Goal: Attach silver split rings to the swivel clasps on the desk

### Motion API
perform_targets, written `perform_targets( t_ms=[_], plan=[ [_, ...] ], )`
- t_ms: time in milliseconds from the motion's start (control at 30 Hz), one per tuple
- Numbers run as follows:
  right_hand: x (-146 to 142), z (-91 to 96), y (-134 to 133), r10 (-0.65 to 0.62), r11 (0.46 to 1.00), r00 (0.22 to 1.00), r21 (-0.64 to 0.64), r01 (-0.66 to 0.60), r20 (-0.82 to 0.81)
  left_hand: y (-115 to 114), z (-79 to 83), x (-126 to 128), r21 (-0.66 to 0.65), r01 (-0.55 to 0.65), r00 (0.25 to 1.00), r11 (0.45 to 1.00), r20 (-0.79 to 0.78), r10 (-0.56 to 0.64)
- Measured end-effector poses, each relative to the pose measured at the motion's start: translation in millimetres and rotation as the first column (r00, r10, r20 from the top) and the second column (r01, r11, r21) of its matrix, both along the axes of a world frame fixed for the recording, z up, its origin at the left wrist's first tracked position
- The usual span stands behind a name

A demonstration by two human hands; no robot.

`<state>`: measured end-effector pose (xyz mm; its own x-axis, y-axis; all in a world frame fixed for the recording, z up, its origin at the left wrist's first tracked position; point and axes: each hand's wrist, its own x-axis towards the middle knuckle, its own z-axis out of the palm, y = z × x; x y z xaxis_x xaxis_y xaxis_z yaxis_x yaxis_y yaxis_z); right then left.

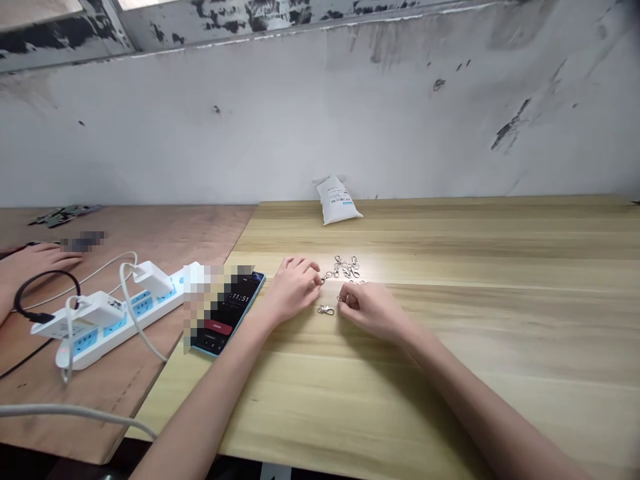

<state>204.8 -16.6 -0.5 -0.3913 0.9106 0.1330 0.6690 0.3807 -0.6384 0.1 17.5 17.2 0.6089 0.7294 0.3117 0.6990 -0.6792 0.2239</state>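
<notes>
"How are the arms shown?"

"The left forearm [200,413] and right forearm [480,400] are seen bare and slender, each cut off by the lower edge of the view."

"And the hands?"

"The left hand [293,290] and right hand [373,310] are seen uncovered; the fingernails cannot be made out."

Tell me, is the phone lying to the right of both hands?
No, the phone lies to the left of the left hand, and the right hand is farther right still.

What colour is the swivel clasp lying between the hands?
The swivel clasp is silver, in the head view.
</notes>
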Motion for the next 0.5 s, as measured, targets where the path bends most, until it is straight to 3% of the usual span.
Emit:
perform_targets(
  t_ms=[100, 267, 367, 500],
  plan=[
    [6, 1.6, 2, 0.026, 0.999, 0.991, 0.044, -0.032, 0.134, 4, 4.1, -10, -0.026, 0.035, 0.997, 0.999, -0.068, -0.036],
    [9, 4.5, 4, 0.024, 0.995, 0.979, 0.090, -0.043, 0.202, 3, 11.4, -18, -0.075, 0.054, 0.991, 0.996, -0.120, -0.063],
    [9, 4.4, 4, 0.022, 0.995, 0.978, 0.094, -0.043, 0.209, 1, 13.8, -17, -0.118, 0.044, 0.996, 0.992, -0.073, -0.053],
    [11, 3.8, 5, 0.025, 0.992, 0.977, 0.114, -0.051, 0.213, -4, 13.4, -13, -0.301, 0.116, 0.993, 0.947, 0.040, -0.109]
  ],
)
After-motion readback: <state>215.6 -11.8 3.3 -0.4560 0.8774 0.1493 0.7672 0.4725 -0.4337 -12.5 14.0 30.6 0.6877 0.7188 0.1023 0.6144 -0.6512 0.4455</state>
